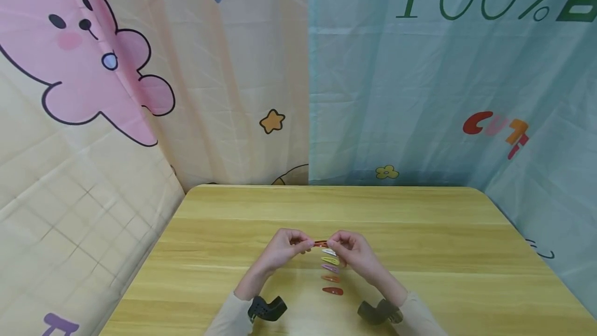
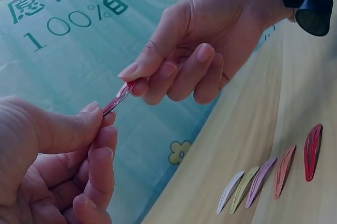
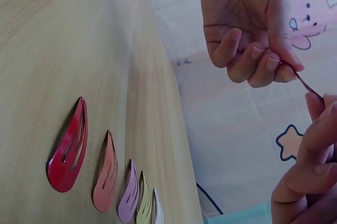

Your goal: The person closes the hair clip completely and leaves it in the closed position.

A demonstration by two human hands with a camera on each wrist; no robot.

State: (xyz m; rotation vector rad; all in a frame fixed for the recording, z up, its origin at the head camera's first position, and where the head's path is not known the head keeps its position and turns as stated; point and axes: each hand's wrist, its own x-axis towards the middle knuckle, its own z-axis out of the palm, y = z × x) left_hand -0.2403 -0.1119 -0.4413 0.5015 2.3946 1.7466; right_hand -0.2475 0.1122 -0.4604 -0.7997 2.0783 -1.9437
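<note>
A thin dark-red snap hair clip is stretched between both hands, above the table. My left hand pinches one end between thumb and index finger, its other fingers loosely bent. At the opposite end, my right hand pinches the clip in the same way; fingertips cover both ends. Below on the table lies a column of hair clips: white, yellow-green, purple, orange and red. In the head view the red one is nearest the body, the white one closest to the hands.
The wooden table has light grain and rounded far corners. Printed curtains hang behind it and along its sides. Each wrist wears a black camera mount, the left one and the right one both low over the table.
</note>
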